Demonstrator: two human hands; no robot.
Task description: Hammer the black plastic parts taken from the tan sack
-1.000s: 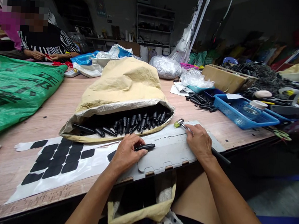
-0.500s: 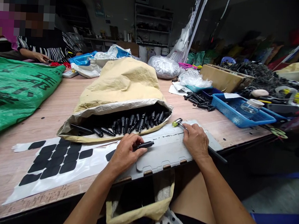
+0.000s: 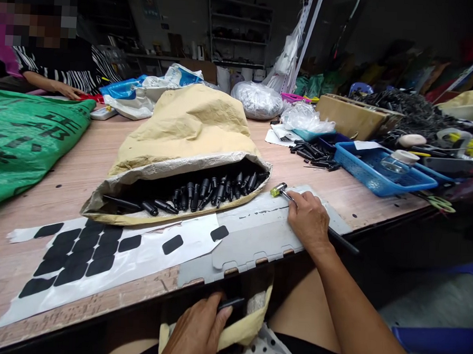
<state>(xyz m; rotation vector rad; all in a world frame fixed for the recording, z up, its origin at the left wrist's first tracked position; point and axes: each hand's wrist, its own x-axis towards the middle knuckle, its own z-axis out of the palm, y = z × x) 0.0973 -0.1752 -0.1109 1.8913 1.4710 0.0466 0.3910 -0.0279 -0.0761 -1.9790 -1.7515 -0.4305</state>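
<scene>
My left hand [image 3: 199, 323] is below the table edge, at the mouth of an open tan sack [image 3: 248, 331] on my lap. Its fingers are closed on a slim black tubular part [image 3: 232, 303], which points to the right. On the grey board [image 3: 253, 233] rests my right hand [image 3: 309, 219], wrapped round a small hammer [image 3: 278, 190] with a clear yellow-green face and a dark handle [image 3: 343, 242]. Just beyond the board lies a large tan sack [image 3: 184, 121], its mouth facing me, with many black tubular parts [image 3: 204, 190] inside.
A white sheet with black rounded squares [image 3: 74, 255] covers the left front. Left stands a green sack [image 3: 28, 145]. To the right are loose black parts [image 3: 315, 152], a blue basket [image 3: 379, 179] and scissors [image 3: 437, 202]. Across the table a person's hand [image 3: 68, 91] is near red material.
My left hand has gone from above the board down to the lap sack, carrying the black tubular part. My right hand keeps the hammer in nearly the same place.
</scene>
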